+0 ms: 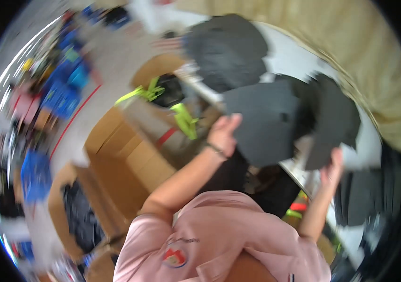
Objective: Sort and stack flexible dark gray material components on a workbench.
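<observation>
My left hand, with a dark band at its wrist, grips the left edge of a flat dark grey panel with rounded edges. Its fingers are partly hidden and blurred. Closed at the lower edge of another dark grey panel is my right hand. Between the two panels lies a darker gap, and I cannot tell whether they are joined. Beyond them, a pile of similar dark pieces rests on the white table.
Open cardboard boxes stand at my left, one holding dark material. Yellow-green straps hang near the table. More dark panels lie at right. A beige curtain borders the far side; blue bins stand far left.
</observation>
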### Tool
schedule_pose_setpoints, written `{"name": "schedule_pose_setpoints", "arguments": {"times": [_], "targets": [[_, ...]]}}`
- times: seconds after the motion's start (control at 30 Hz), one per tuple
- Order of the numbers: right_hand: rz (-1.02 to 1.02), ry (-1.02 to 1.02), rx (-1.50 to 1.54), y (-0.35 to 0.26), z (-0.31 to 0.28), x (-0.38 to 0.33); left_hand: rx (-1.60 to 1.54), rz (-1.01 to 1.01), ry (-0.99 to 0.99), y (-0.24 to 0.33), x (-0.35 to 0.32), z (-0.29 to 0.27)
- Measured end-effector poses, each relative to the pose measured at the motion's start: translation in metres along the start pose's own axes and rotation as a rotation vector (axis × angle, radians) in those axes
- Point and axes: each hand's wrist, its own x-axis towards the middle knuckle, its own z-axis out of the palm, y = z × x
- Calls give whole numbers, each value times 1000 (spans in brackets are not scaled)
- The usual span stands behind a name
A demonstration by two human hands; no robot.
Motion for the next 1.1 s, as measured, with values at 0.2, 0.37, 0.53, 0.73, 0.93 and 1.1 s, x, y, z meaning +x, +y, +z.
{"name": "schedule_pose_setpoints", "arguments": {"times": [0.2, 0.37, 0.53, 0.73, 0.93, 1.1], "targets": [[-27, -43, -381, -15, 17, -43, 114, -82, -120, -64, 17, 28], [-327, 89, -796, 25, 18, -48, 174, -37, -208, -101, 18, 34], [-290, 125, -464, -19, -2, -68, 258, -25, -407, -139, 20, 73], [-574, 460, -923, -200, -79, -99, 324, -138, -479, -150, 49, 115], [-527, 712, -1680, -279, -195, -96, 636, 108, 31, -133, 125, 38], [-739, 568, -1637, -213, -96, -56, 692, 61, 266, -102, 141, -11]]}}
